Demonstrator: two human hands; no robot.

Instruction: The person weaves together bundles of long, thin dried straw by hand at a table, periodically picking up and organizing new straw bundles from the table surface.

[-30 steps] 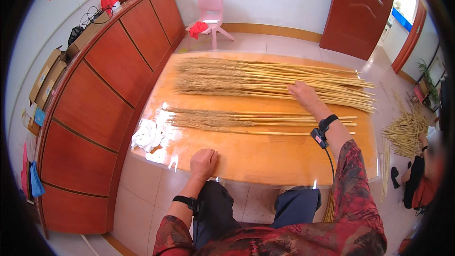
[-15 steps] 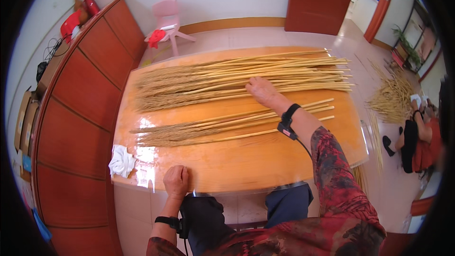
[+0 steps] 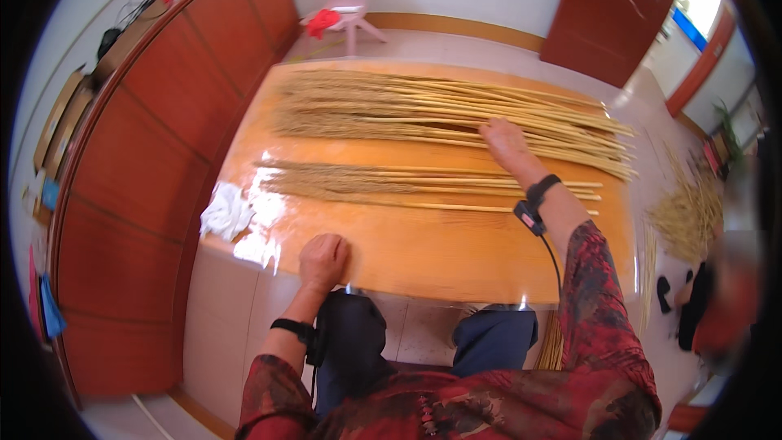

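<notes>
A large spread of long straw-coloured broomcorn stalks (image 3: 440, 106) with bushy brown heads to the left lies across the far half of the table. My right hand (image 3: 507, 145) reaches to its near edge, its fingers closed around stalks there; the fingertips are partly hidden. Closer to me is a smaller row of broomcorn stalks (image 3: 391, 187), lying under and beside my right forearm. My left hand (image 3: 324, 261) rests as a loose fist on the table's near edge, with nothing visible in it.
The wooden table (image 3: 423, 253) has a clear cover. A crumpled white cloth (image 3: 227, 212) lies at its left corner. Red cabinets (image 3: 147, 171) line the left side; a pink chair (image 3: 349, 0) stands behind. At right, a person sits beside a straw pile (image 3: 688, 212) on the floor.
The whole view has shifted and tilted. My right hand stays at the large spread, a little nearer its front edge and stalk ends. My left hand remains in a fist at the table's edge.
</notes>
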